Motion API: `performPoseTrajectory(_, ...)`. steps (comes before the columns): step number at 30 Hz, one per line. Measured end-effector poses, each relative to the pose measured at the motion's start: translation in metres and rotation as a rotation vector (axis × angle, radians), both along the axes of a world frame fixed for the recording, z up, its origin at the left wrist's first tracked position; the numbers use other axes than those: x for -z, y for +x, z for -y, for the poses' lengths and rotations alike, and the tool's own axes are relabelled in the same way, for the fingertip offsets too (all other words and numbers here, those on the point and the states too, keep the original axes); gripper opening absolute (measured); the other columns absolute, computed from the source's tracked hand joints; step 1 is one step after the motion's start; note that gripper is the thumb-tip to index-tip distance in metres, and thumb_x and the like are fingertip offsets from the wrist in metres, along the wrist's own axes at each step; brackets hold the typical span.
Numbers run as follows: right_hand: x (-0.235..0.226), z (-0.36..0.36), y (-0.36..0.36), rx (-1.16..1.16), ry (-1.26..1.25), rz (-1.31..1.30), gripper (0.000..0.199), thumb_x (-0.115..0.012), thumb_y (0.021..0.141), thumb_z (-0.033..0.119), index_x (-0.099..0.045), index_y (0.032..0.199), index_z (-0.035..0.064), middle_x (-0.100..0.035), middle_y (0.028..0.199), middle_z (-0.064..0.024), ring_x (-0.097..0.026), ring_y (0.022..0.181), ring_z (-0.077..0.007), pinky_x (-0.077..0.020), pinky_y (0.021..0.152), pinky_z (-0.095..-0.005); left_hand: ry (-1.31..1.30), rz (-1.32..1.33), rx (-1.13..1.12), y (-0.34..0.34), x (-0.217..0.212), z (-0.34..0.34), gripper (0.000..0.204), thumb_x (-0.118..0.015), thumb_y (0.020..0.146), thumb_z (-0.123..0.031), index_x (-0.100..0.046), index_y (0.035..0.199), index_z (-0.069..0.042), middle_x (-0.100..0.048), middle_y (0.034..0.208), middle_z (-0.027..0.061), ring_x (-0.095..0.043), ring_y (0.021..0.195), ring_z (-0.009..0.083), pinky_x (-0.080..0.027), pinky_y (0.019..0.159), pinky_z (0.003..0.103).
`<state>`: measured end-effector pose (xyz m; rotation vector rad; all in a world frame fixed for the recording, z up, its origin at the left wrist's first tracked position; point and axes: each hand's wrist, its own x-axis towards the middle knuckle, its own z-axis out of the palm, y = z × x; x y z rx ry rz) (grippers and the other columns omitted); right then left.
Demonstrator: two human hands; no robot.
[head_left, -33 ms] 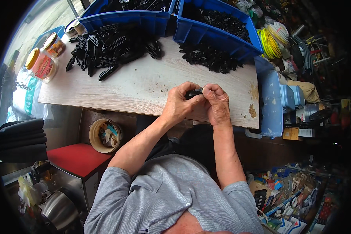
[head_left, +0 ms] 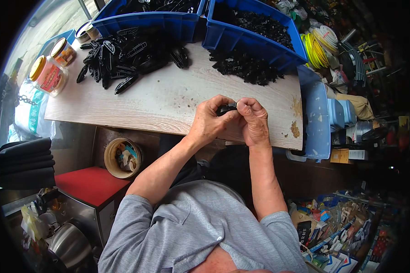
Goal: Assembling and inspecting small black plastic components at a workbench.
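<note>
One black part (head_left: 225, 109) is pointing toward three o'clock, left hand (head_left: 207, 120) gripping it. Right hand (head_left: 254, 121) is pinching closed there, hold unclear.

black plastic piece (head_left: 225, 109), wood-grain tabletop (head_left: 164, 98), cloth shirt (head_left: 196, 227)

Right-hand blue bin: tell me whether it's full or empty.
Not empty: small black parts lie inside the blue bin; how deep, I cannot tell.

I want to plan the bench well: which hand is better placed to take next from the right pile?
Probably the right hand: it is nearer the middle of the right pile, while the left hand grips the black part. Whether the right fingers also grip it is unclear.
</note>
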<state>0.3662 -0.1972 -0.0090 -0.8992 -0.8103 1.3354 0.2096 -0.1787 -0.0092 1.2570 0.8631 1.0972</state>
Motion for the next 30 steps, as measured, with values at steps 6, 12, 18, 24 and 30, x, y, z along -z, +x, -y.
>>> performPoseTrajectory(6, -0.001, 0.0, 0.005, -0.056, -0.101, 0.016, 0.014, -0.077, 0.089, 0.013, -0.07, 0.1, 0.0079, -0.066, 0.086, 0.0038, -0.059, 0.076, -0.0052, -0.0492, 0.073, -0.0216, -0.114, 0.078, 0.026, -0.004, -0.007, -0.003, 0.021, -0.07, 0.094, -0.018, -0.067, 0.103, 0.001, -0.066, 0.076, 0.0024, -0.059, 0.059, 0.0062, -0.05, 0.053, 0.021)
performPoseTrajectory(12, -0.019, -0.004, -0.005, -0.005, -0.126, 0.118, 0.021, -0.076, 0.089, 0.023, -0.065, 0.094, 0.006, -0.064, 0.083, 0.0002, -0.057, 0.064, -0.007, -0.0468, 0.06, -0.0215, -0.265, 0.181, 0.014, -0.004, -0.006, -0.007, 0.016, -0.068, 0.094, -0.014, -0.068, 0.096, 0.002, -0.065, 0.076, 0.0039, -0.059, 0.061, 0.0068, -0.05, 0.054, 0.021)
performPoseTrajectory(18, -0.027, -0.008, -0.005, -0.124, -0.213, 0.328, 0.031, -0.07, 0.089, 0.025, -0.058, 0.069, 0.0053, -0.049, 0.058, 0.0032, -0.045, 0.047, -0.0062, -0.0367, 0.043, -0.0237, -0.364, 0.275, -0.011, -0.009, -0.012, -0.004, 0.008, -0.066, 0.092, -0.006, -0.069, 0.094, 0.001, -0.067, 0.079, 0.0059, -0.058, 0.058, 0.0074, -0.05, 0.053, 0.021)
performPoseTrajectory(24, -0.017, -0.003, -0.002, -0.08, -0.104, 0.288, 0.029, -0.066, 0.091, 0.023, -0.053, 0.067, 0.0119, -0.047, 0.056, 0.0032, -0.044, 0.046, -0.009, -0.0396, 0.044, -0.0255, -0.347, 0.235, 0.123, -0.011, -0.012, -0.007, 0.013, -0.066, 0.094, -0.011, -0.069, 0.099, 0.001, -0.067, 0.085, 0.0047, -0.059, 0.066, 0.0072, -0.049, 0.057, 0.02)
performPoseTrajectory(30, -0.021, -0.002, 0.026, -0.003, -0.197, 0.079, 0.027, -0.06, 0.094, 0.025, -0.053, 0.071, 0.0114, -0.042, 0.047, 0.0002, -0.058, 0.05, -0.0138, -0.0622, 0.057, -0.0404, 0.498, -0.535, -0.36, -0.016, -0.003, -0.072, 0.02, -0.072, 0.089, -0.015, -0.07, 0.107, -0.006, -0.069, 0.089, 0.0051, -0.063, 0.083, 0.0175, -0.052, 0.071, 0.03)
